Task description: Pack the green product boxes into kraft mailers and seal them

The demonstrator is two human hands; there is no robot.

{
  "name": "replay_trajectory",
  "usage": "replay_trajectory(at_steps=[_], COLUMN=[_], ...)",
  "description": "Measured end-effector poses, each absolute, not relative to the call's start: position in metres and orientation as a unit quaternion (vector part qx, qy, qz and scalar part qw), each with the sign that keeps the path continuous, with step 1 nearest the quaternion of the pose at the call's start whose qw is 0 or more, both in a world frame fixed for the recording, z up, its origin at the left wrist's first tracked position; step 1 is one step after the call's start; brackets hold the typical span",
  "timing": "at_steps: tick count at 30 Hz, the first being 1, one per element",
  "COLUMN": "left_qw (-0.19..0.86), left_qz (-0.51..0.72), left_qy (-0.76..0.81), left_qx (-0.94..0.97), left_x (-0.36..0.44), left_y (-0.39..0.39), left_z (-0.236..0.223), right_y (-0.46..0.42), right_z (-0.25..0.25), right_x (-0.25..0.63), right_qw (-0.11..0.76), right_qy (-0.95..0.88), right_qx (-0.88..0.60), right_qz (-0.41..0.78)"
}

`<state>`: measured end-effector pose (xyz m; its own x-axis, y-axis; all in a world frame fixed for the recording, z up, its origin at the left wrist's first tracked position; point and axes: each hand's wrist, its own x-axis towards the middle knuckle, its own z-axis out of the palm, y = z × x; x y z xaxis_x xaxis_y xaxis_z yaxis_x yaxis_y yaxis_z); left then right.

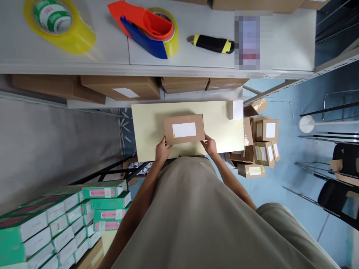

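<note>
A brown cardboard box [183, 139] with a white label [184, 129] facing up is between my two hands over a pale yellow tabletop [224, 142]. My left hand [163, 149] grips its near left corner, fingers closed at the edge. At the near right corner, my right hand [209, 145] holds the box the same way. Whether the box rests on the table or is slightly lifted, I cannot tell. The undersides of the box and some fingertips are hidden.
A shelf [179, 69] above carries a tape roll [81, 35], a tape dispenser [146, 33] and a utility knife [213, 43]. A small white box [238, 110] stands at the table's right end. Taped cartons [263, 153] lie on the floor; green boxes [64, 224] are stacked left.
</note>
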<state>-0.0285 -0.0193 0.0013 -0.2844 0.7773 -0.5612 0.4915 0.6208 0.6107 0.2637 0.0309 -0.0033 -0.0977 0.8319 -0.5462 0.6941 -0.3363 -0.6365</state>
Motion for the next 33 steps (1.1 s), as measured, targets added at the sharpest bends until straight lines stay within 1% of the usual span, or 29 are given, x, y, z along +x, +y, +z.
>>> replay_trajectory(at_steps=[3, 6, 9, 12, 14, 22, 28, 33], left_qw=[0.447, 0.393, 0.337, 0.320, 0.318, 0.325, 0.350, 0.349], left_qz=[0.169, 0.202, 0.247, 0.252, 0.240, 0.184, 0.152, 0.157], left_qy=[0.771, 0.769, 0.750, 0.709, 0.679, 0.583, 0.550, 0.562], left_qx=[0.420, 0.462, 0.512, 0.575, 0.616, 0.721, 0.743, 0.734], left_x=[-0.033, -0.038, -0.037, -0.026, -0.012, 0.074, 0.133, 0.149], left_y=[-0.023, -0.018, 0.001, 0.031, 0.054, 0.118, 0.133, 0.128], left_z=[-0.002, -0.001, 0.003, 0.012, 0.022, 0.054, 0.052, 0.046], right_y=[0.029, 0.045, 0.081, 0.126, 0.154, 0.226, 0.275, 0.298], right_z=[-0.012, -0.014, -0.011, -0.007, -0.006, -0.019, -0.026, -0.032], right_x=[0.267, 0.290, 0.330, 0.373, 0.397, 0.444, 0.447, 0.447], right_qw=[0.042, 0.023, 0.039, 0.054, 0.052, -0.012, -0.038, -0.076], right_qy=[-0.608, -0.674, -0.698, -0.689, -0.689, -0.746, -0.779, -0.788], right_qx=[-0.661, -0.635, -0.657, -0.694, -0.701, -0.634, -0.595, -0.580], right_qz=[0.439, 0.376, 0.282, 0.204, 0.178, 0.204, 0.194, 0.193])
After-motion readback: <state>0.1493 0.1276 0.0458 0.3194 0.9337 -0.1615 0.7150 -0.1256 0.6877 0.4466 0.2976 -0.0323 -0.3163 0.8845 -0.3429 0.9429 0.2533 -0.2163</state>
